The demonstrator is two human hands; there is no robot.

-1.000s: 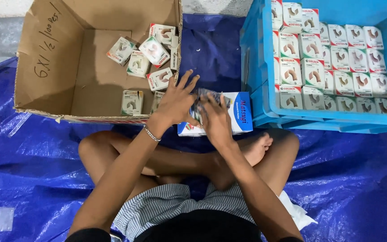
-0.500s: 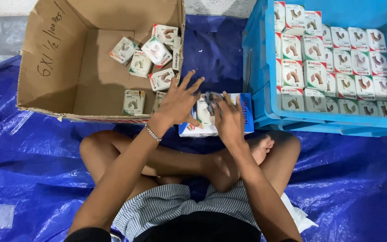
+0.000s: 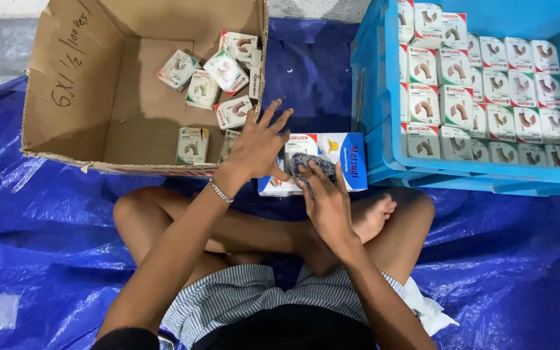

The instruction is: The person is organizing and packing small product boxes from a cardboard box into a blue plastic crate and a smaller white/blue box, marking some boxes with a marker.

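Seated view of my two hands at a white and blue carton (image 3: 332,159) lying on the blue tarpaulin (image 3: 46,214) in front of my crossed legs.

My left hand (image 3: 257,146) rests on the carton's left part with fingers spread wide and flat, a thin bracelet (image 3: 220,192) at the wrist; my right hand (image 3: 325,201) pinches a small dark patterned piece (image 3: 311,163) against the carton's top, fingers curled onto it; what the piece is I cannot tell; the carton sits between an open cardboard box (image 3: 79,110) on my left, holding a few loose small white packets (image 3: 227,70), and a blue plastic crate (image 3: 374,104) on my right, filled with neat rows of similar packets (image 3: 461,104); the carton's right end lies just beside the crate's wall.
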